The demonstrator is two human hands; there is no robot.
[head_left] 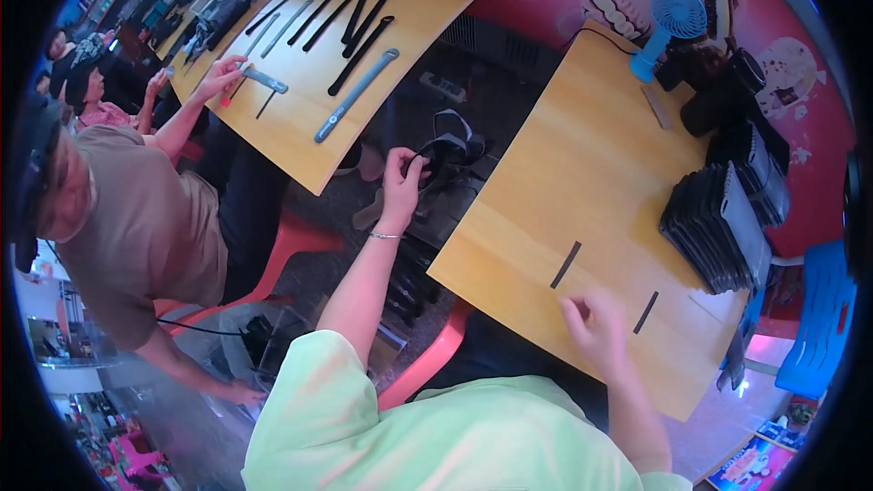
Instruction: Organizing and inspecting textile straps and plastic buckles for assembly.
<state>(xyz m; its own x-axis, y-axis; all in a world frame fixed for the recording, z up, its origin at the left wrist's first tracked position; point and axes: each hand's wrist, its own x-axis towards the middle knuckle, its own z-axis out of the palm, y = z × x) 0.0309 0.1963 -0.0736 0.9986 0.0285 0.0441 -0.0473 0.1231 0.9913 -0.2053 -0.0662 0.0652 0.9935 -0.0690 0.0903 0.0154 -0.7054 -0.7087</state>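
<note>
My left hand reaches down between the two tables, its fingers closed on a black strap piece from a dark pile on the floor. On the near wooden table, my right hand rests with fingers curled and holds nothing that I can see. It lies between two short dark strips, one to its upper left and one to its right.
A stack of black flat pieces stands at the table's right, a blue handheld fan at the back. Another person sits at the left; their hand is on a second table with several long black and grey straps. Red chairs stand below.
</note>
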